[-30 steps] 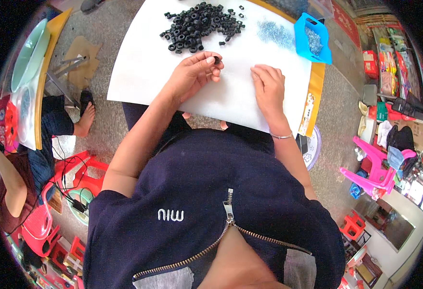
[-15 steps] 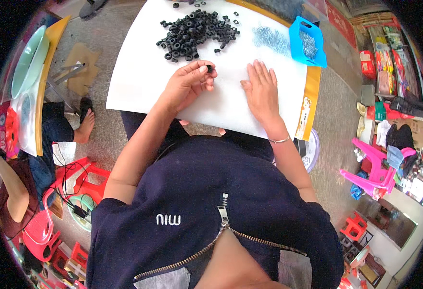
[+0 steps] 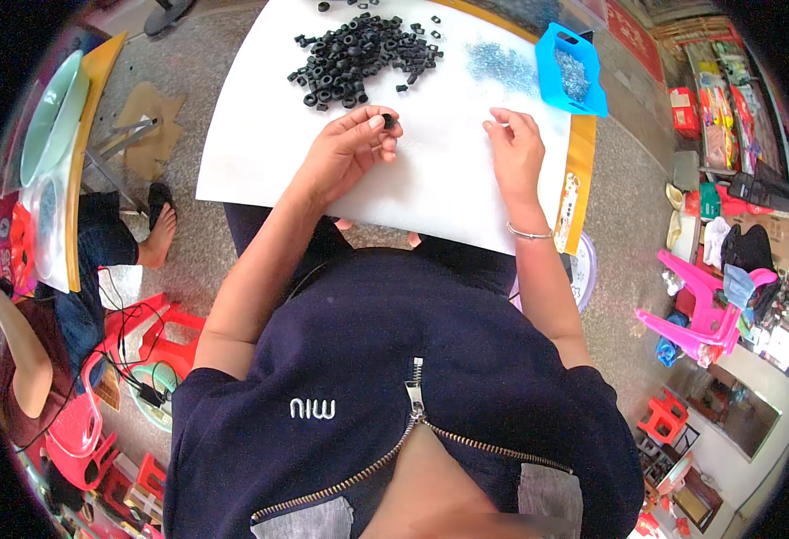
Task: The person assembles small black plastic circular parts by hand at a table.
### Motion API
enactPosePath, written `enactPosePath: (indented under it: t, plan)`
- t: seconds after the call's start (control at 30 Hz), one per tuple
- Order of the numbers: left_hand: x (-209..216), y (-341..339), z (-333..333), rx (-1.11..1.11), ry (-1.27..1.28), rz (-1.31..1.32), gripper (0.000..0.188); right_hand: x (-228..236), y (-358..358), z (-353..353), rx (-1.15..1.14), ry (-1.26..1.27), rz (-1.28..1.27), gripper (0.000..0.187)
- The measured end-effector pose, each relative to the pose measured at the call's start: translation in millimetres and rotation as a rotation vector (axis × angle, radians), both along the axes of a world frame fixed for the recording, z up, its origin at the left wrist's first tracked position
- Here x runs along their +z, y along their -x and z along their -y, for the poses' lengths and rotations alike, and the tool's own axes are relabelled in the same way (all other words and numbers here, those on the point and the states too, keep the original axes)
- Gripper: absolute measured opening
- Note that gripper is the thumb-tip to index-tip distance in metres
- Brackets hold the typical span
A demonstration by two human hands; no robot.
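Note:
Between the thumb and fingers of my left hand is a small black plastic part, held just in front of a heap of like parts. My right hand is raised a little off the white tabletop, its thumb and fingertips drawn together. Whatever may be in that pinch is too small to make out. The black parts are piled at the far middle, many ring-shaped. Small silvery pieces, perhaps screws, lie spread beyond my right hand.
A blue plastic basket holding more silvery pieces stands at the table's far right corner. Yellow board edges the table's right side. At left, another person's foot and a red stool show. A pink stool is at right.
My right hand has lifted from lying flat with spread fingers to a pinch, a little to the right. My left hand keeps the black part in nearly the same spot.

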State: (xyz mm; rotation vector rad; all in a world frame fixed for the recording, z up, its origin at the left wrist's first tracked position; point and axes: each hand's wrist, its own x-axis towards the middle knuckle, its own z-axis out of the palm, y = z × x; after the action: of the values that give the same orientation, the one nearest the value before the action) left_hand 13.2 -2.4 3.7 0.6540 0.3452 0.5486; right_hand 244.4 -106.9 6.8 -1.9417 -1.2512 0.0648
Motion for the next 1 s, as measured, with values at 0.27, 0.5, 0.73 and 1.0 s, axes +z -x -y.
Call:
enactPosePath:
  t: [0.27,0.5,0.73,1.0]
  plan:
    - [-1.1,1.8,-2.0,0.016,-0.006,-0.045,0.025,-6.4,7.8,-2.8,0.127,-0.017,0.094,0.009]
    - [-9.6,3.6,-2.6,-0.006,0.086,0.090,0.021,45.1,79.0,-19.4,0.292,-0.026,-0.539,0.007]
    - [-7.7,3.7,0.8,0.033,0.038,0.043,0.022,55.6,98.3,-28.0,0.400,-0.023,-0.205,0.008]
    - [-7.9,3.6,0.8,-0.001,-0.003,-0.012,0.029,51.4,90.1,-31.5,0.404,0.083,-0.641,0.007]
